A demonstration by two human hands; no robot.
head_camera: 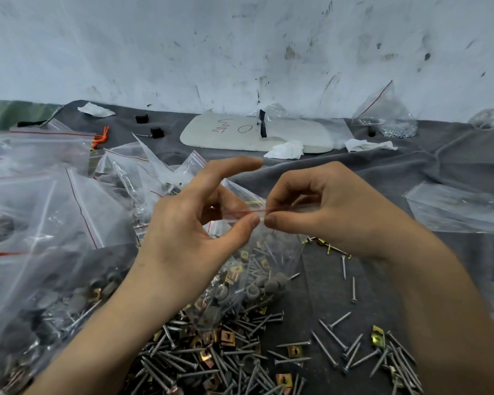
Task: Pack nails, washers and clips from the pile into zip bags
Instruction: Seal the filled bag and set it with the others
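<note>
Left hand (188, 223): narrow pinch. The thumb and a curled finger grip the red zip strip (240, 213); the forefinger is raised and straight, clear of the bag.
Right hand (325, 212): narrow pinch. The thumb and forefinger grip the same strip; the other fingers are curled behind it.
Spacing of hands: the two thumb tips sit just beside each other at about the middle of the strip. Neither hand is nearer the work.
Strip axis: runs left to right across the view, roughly level, passing out of sight behind the fingers on each side.
Zip bag (257, 269): hangs below the strip, toward the person. It holds nails, grey washers and brass clips, which sag toward its lower end above the pile (234, 352).
Seal state: cannot be determined.
Step in hand (judgement): closing the loaded bag.
Coming move (judgement): each pinch travels outward along the strip axis, left hand leftward and right hand rightward.
Risk (judgement): the hanging load may pull the mouth apart if one pinch loosens.
Filled bags (54, 238): heaped to the left.
Empty bag (454, 208): flat on the grey cloth (411, 172), to the right.
</note>
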